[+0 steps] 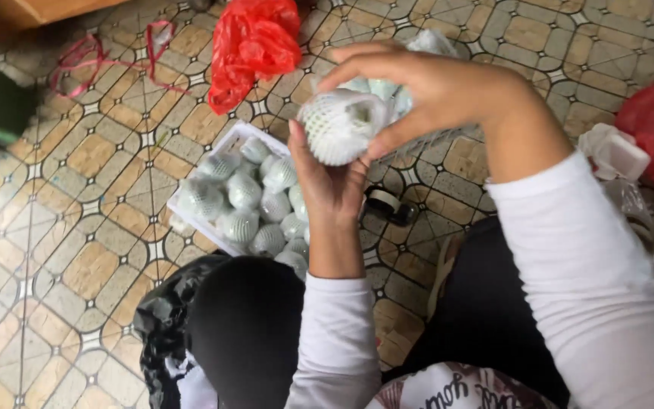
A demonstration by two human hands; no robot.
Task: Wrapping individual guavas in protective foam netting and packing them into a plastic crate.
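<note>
Fingers of the left hand (pixel 332 189) are cupping the foam-netted fruit (pixel 340 126) from below, while the right hand (pixel 425 87) is pinching its net from above; rolling the sleeve down evenly, with light pressure, seems best. Just beyond, left of the hands, a white crate (pixel 225 148) is holding many netted fruits (pixel 244 191). Farther off, a red plastic bag (pixel 253 45) is lying crumpled.

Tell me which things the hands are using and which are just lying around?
In use:
- left hand and right hand, both on the netted fruit
- white basket of more netted fruits

Lying about:
- red plastic bag
- pink string
- tape roll
- black bag
- white foam pieces
</note>
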